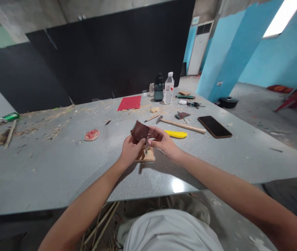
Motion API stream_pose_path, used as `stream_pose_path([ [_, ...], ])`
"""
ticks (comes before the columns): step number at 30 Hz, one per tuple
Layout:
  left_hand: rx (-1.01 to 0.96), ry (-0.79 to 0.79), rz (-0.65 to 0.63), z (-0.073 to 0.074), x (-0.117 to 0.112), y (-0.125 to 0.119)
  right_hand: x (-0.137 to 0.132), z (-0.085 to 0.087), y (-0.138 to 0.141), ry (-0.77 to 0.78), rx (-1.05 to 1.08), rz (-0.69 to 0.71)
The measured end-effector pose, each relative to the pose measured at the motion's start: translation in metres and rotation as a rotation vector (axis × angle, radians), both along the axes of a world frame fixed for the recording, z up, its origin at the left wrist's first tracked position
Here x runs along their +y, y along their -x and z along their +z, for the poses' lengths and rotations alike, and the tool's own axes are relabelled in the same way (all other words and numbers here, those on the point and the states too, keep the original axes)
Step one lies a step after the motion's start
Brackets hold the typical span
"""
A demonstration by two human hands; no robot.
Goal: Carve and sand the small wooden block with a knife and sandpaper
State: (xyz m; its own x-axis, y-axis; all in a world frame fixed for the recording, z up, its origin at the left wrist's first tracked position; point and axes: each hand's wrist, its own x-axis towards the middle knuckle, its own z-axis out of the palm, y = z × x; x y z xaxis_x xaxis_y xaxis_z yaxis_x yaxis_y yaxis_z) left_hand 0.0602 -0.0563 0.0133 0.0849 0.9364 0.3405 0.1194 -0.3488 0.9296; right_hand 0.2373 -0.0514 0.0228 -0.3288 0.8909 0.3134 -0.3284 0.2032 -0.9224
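Observation:
Both my hands hold a dark brown sheet of sandpaper [139, 131] above a small pale wooden piece [145, 155] that lies on the grey table [59, 164]. My left hand [131, 150] pinches the sheet's lower edge from the left. My right hand [162, 140] grips its right side with thumb and fingers closed. A thin tool tip seems to hang between the hands, too small to make out.
Behind the hands lie a yellow utility knife [176, 134], a hammer [181, 124], a black phone [214, 126], a red mat [129, 103], two bottles [164, 88] and a round carved disc [92, 135]. Wood shavings litter the left side. The table's front edge is near my lap.

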Motion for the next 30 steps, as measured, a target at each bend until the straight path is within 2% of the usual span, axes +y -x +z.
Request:
stream_pose_path([
  [3,0.045,-0.009,0.039,0.001,0.001,0.002,0.001,-0.002,0.001,-0.006,0.0,0.036],
  [10,0.131,-0.05,0.154,0.006,0.001,0.008,-0.003,-0.002,0.002,0.012,-0.006,-0.015],
  [15,0.149,-0.081,0.158,0.014,-0.002,0.009,-0.008,0.003,0.001,0.068,0.024,-0.066],
  [19,0.126,-0.092,0.112,0.015,-0.004,0.008,-0.011,0.005,0.002,0.095,0.032,-0.133],
  [26,0.092,-0.05,-0.061,0.011,-0.011,0.001,-0.005,0.0,0.001,0.201,0.082,-0.277],
  [30,0.049,0.014,-0.192,0.006,-0.015,-0.004,0.003,-0.002,0.001,0.142,0.099,-0.34],
])
